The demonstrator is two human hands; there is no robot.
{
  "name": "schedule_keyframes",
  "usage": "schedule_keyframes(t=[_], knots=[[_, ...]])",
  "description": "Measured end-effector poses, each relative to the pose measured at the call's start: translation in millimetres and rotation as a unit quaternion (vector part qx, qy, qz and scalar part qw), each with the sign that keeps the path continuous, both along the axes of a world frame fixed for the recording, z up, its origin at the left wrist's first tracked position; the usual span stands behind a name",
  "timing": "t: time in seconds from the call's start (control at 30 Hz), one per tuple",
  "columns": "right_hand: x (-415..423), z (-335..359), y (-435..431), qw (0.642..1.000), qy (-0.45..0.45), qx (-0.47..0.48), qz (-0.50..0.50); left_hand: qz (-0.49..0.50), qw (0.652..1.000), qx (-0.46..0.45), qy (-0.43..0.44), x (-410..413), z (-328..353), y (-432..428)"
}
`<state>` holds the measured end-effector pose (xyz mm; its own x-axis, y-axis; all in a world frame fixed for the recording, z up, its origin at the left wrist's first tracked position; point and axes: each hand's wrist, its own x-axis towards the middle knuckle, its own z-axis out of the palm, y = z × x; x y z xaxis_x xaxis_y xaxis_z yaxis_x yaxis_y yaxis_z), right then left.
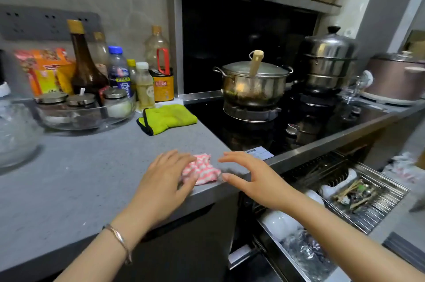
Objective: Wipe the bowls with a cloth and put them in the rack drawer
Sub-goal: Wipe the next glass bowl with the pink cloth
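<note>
Cloth (pixel 203 172), pink-and-white striped, crumpled: lower centre of the frame, at the front edge of the grey surface (pixel 80 178). Left hand (pixel 165 180): grip released, straight fingers resting on the cloth's left side. Right hand (pixel 250 178): grip released, fingers spread, just beside the cloth's right edge, holding nothing. Rack drawer (pixel 379 203): lower right, pulled open; white bowls (pixel 278 222) inside. Green oven mitt (pixel 165 118): centre, further back on the surface.
</note>
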<state>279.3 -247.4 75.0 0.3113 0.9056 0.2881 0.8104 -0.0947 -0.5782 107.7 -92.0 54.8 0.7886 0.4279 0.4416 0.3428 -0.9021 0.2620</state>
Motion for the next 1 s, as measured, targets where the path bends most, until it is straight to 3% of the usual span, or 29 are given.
schedule_keyframes(t=[0.27, 0.5, 0.57, 0.67, 0.8, 0.87, 1.0], knots=[[-4, 1, 38, 0.991, -0.080, -0.104, 0.016, -0.013, 0.999, -0.028, 0.030, -17, 2, 16], [2, 1, 52, 0.994, -0.090, -0.064, -0.013, -0.015, 0.997, -0.062, 0.040, -13, 8, 12], [-2, 13, 60, 0.998, -0.052, -0.029, -0.002, -0.009, 0.997, -0.081, 0.013, -12, 16, 13], [-17, 42, 72, 0.997, 0.060, 0.032, 0.020, -0.008, 0.973, -0.216, -0.078, -16, 28, 19], [-43, 79, 87, 0.980, 0.179, 0.033, 0.075, -0.018, 0.867, -0.426, -0.257, -40, 57, 30], [-57, 92, 95, 0.970, 0.219, 0.022, 0.105, -0.019, 0.843, -0.450, -0.295, -62, 74, 35], [-86, 105, 110, 0.937, 0.291, -0.025, 0.192, -0.016, 0.863, -0.398, -0.311, -107, 99, 45]])
